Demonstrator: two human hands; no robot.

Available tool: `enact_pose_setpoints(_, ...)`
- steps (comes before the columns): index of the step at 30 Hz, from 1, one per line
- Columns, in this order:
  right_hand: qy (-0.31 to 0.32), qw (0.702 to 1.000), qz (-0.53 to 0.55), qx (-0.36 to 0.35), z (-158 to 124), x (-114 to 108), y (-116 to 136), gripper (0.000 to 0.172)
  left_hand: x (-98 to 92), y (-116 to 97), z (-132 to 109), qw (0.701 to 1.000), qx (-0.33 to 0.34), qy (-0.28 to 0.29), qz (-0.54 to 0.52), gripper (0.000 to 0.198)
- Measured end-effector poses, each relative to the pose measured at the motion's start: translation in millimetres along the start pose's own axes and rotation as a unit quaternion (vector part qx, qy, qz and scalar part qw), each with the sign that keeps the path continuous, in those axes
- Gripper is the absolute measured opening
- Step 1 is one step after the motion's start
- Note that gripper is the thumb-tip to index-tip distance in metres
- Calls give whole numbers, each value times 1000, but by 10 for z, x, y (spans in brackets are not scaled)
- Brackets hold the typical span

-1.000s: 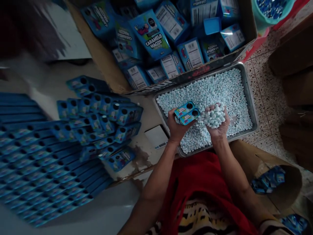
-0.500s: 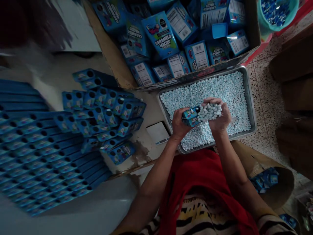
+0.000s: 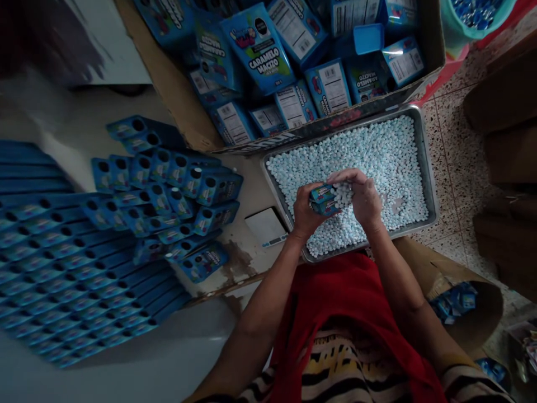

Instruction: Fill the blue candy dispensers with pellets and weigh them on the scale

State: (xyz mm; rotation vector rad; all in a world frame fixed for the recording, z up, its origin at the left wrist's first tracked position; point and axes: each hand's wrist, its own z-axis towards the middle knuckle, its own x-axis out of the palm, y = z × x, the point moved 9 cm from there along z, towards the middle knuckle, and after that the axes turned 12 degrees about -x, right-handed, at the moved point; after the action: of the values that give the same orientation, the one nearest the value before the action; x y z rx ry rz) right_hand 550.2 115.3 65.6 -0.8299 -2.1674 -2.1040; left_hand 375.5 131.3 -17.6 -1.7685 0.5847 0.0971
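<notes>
My left hand (image 3: pixel 305 215) is wrapped round a pair of small blue candy boxes (image 3: pixel 322 193), held over the tray. Cupped against their open end, my right hand (image 3: pixel 366 202) holds a heap of small white candies (image 3: pixel 344 193). Those candies hide the openings of the boxes. Below both hands lies a metal tray (image 3: pixel 431 207) full of loose white and pale blue candies (image 3: pixel 373 140).
Blue boxes fill a cardboard carton (image 3: pixel 168 84) behind the tray. A small scale (image 3: pixel 265 226) sits left of it. Further left stand several blue boxes with round holes (image 3: pixel 168 173) and a large stacked block (image 3: pixel 75 268). A turquoise tub (image 3: pixel 457 33) is at back right.
My right hand has moved left and closed in on the boxes, and the heap of candies in it looks smaller. The left hand keeps its grip. The view has shifted slightly.
</notes>
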Motion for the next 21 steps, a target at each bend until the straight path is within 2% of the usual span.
enact_pose_setpoints(4,84,995,-40,46,-220,191,-1,77,26,54,17,1000,-15,2,-16,97)
enact_pose_setpoints(6,125,990,-49,40,-349,266,78,72,39,35,26,999,-22,24,-10,95)
enact_pose_setpoints(7,132,989,-58,29,-394,236,123,69,31,26,33,999,-26,39,-9,94)
enact_pose_setpoints(9,102,989,-110,-3,-411,-34,183,62,-42,41,67,997,-36,61,-21,96)
enact_pose_setpoints(11,20,976,-213,-41,-338,-571,181,54,-192,119,145,995,-49,65,-49,100)
enact_pose_setpoints(13,-68,930,-350,-83,-219,-1186,120,52,-346,201,265,995,-39,67,-66,101)
enact_pose_setpoints(15,-79,865,-480,-126,-58,-1578,-40,63,-411,243,397,994,-3,93,-61,103)
enact_pose_setpoints(16,-69,838,-523,-136,22,-1689,-168,68,-395,257,455,991,13,119,-57,104)
enact_pose_setpoints(18,-54,799,-581,-148,137,-1757,-413,70,-293,286,543,982,26,175,-60,106)
enact_pose_setpoints(20,-52,790,-591,-153,174,-1650,-584,67,-120,310,586,972,17,225,-70,107)
enact_pose_setpoints(21,-55,798,-580,-154,168,-1556,-632,66,-17,312,590,968,12,242,-72,107)
